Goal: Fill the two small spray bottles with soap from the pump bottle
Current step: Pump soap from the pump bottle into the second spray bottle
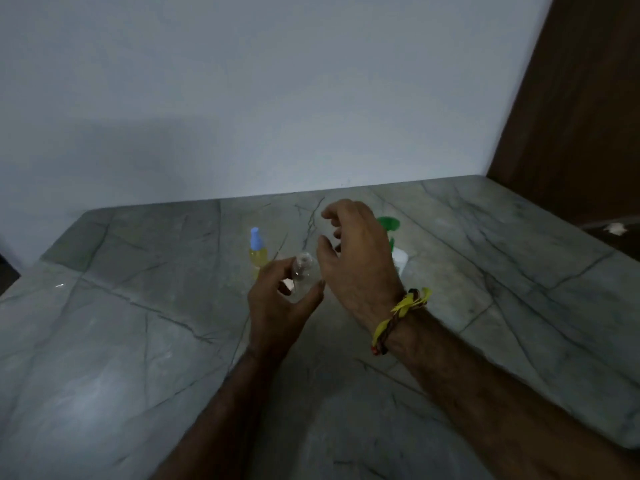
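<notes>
My left hand (277,303) grips a small clear spray bottle (302,271) with its top off, held just above the grey stone counter (138,341). A second small spray bottle (258,251) with a blue cap and yellow liquid inside stands upright just behind it to the left. My right hand (356,258) hovers beside the clear bottle with its fingers loosely curved and holds nothing I can see. It covers most of the pump bottle (393,237), of which only the green pump head and a bit of white body show.
A pale wall (277,98) rises at the back of the counter. At the right stands a dark wooden door or panel (571,116). The counter's right edge runs down toward the bottom right corner. A yellow thread band circles my right wrist.
</notes>
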